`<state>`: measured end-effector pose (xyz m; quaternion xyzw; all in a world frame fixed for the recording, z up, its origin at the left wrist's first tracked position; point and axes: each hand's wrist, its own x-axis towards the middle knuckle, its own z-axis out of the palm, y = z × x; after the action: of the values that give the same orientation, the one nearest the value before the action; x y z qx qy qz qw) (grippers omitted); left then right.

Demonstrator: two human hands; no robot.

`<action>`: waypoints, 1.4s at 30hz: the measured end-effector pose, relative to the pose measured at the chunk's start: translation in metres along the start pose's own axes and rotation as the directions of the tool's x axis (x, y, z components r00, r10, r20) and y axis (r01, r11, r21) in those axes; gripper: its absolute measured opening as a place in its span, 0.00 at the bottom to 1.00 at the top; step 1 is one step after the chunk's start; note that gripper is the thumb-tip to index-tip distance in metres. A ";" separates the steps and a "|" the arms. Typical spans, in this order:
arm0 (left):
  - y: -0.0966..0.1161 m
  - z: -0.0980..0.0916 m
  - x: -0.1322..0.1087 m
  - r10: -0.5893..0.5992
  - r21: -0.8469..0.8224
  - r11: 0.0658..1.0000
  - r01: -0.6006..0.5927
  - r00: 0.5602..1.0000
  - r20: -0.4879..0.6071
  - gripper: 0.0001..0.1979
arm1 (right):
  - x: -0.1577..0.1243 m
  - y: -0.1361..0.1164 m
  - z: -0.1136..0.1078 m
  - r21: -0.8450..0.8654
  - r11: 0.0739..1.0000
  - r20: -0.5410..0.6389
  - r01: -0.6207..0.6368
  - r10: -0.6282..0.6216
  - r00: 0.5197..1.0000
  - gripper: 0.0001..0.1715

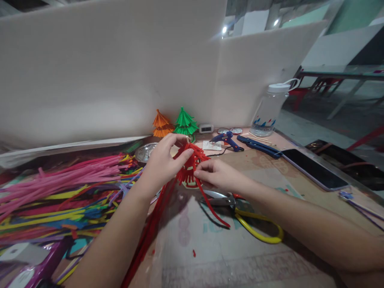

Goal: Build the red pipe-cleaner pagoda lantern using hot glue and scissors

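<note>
A small red tree (186,176) made of pipe cleaners stands upright at the middle of the table, partly hidden by my fingers. My left hand (172,154) is closed on its top. On the tree's right side my right hand (211,173) pinches a long red pipe cleaner (214,209), whose free end hangs down toward the table. More red pipe cleaners (150,236) lie in a bundle beside my left forearm. Scissors with a yellow handle (279,236) rest under my right forearm, their blades close to the tree.
Behind stand an orange tree (162,125) and a green tree (184,122). At right are a blue glue gun (228,140), a blue cutter (259,146), a phone (313,169) and a water bottle (265,112). Colourful pipe cleaners (69,184) cover the left side, by a metal dish (143,152).
</note>
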<state>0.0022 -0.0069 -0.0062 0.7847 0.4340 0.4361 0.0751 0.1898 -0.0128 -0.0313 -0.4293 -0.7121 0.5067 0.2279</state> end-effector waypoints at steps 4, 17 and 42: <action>0.000 0.003 0.000 0.013 0.030 0.999 -0.013 1.000 -0.018 0.08 | 0.001 0.002 -0.001 -0.003 1.000 -0.005 0.016 -0.016 1.000 0.16; -0.003 0.005 0.001 0.035 -0.009 0.999 -0.035 0.999 -0.017 0.06 | 0.002 0.006 0.001 -0.002 0.999 -0.006 0.036 -0.036 0.999 0.14; -0.028 -0.009 -0.014 -0.110 -0.024 0.993 0.112 0.991 0.080 0.32 | -0.093 0.060 -0.062 -0.681 0.733 0.082 0.010 0.063 0.995 0.22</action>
<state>-0.0248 -0.0022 -0.0232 0.7747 0.4675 0.4063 0.1275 0.3088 -0.0516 -0.0525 -0.4673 -0.8521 0.2354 0.0124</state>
